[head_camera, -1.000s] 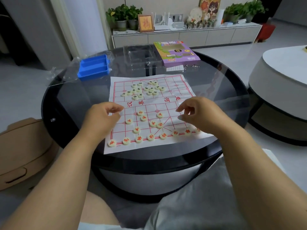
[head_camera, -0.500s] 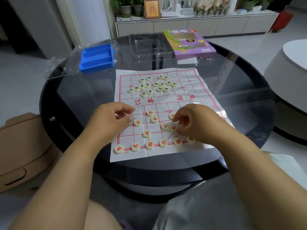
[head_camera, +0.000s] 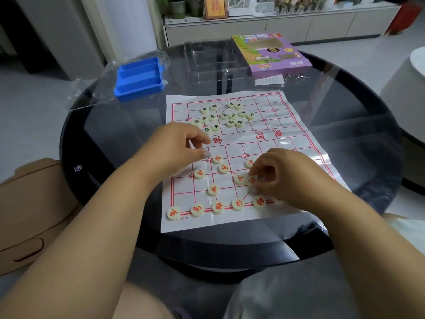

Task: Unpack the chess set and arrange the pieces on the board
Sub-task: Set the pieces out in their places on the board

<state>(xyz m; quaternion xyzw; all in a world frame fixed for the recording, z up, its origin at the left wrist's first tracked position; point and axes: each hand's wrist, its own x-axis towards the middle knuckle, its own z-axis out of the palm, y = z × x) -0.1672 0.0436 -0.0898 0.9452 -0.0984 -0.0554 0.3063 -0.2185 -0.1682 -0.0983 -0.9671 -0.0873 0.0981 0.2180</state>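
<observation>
In the head view the board (head_camera: pixel 271 143) lies at frame centre on the glass bench (head_camera: pixel 128 139), its long axis running from lower left to upper right, with red pieces (head_camera: pixel 218 207) partly ranked along its near edge and black pieces (head_camera: pixel 216 127) heaped at its far end. The right hand (head_camera: pixel 285 178) pinches a red disc (head_camera: pixel 251 180) low right of centre; the left hand (head_camera: pixel 174 148) hovers curled at centre, and I cannot tell if it holds one. The thin sheet could slide or ruck under a dragging wrist, scattering the ranked discs.
</observation>
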